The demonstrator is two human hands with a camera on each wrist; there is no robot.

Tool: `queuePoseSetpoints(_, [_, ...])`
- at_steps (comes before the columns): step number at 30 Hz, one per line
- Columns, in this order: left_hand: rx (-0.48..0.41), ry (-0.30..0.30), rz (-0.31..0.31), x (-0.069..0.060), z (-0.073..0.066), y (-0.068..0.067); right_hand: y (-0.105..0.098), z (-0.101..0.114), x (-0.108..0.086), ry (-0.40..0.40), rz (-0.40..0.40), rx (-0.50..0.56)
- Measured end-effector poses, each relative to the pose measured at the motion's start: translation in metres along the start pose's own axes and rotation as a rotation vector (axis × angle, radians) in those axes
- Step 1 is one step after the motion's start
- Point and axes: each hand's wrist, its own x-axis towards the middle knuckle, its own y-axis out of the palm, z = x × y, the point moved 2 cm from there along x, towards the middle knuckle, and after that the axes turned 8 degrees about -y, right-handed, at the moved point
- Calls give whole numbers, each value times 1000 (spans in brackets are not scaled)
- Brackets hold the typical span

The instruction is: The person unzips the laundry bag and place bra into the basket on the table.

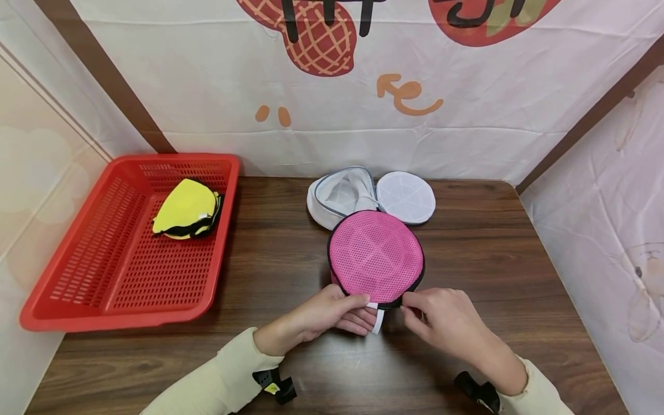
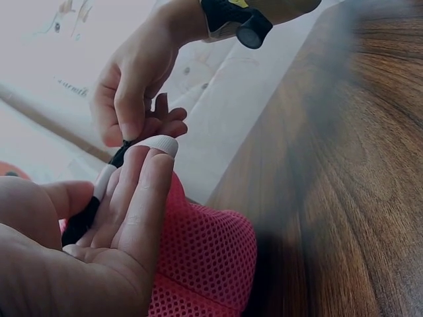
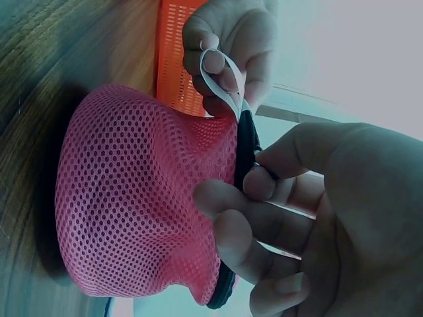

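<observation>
A pink mesh laundry bag (image 1: 376, 256) with a round top and a black zipper edge (image 3: 246, 148) stands on the table between my hands. My left hand (image 1: 332, 314) pinches its near rim beside a white loop strap (image 1: 378, 321), thumb above and fingers underneath. In the right wrist view, the loop lies over the left fingers. At the rim's right front, my right hand (image 1: 450, 320) pinches a small part of the black zipper between thumb and forefinger; those fingers mostly hide it. The bag's mesh side (image 2: 205, 254) bulges out below the rim in the left wrist view.
Behind the pink bag lies a white mesh laundry bag (image 1: 324, 214), unzipped, its round lid (image 1: 406, 197) folded out to the right. A red plastic basket (image 1: 218, 282) stands at the left, holding a folded yellow bag with black trim (image 1: 187, 206). A printed cloth backs the table.
</observation>
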Motion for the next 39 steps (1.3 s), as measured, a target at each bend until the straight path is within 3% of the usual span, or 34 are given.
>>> queuePoseSetpoints(39, [-9,-21,5,1,-1,2,-14,-17,-5,91,61,-15])
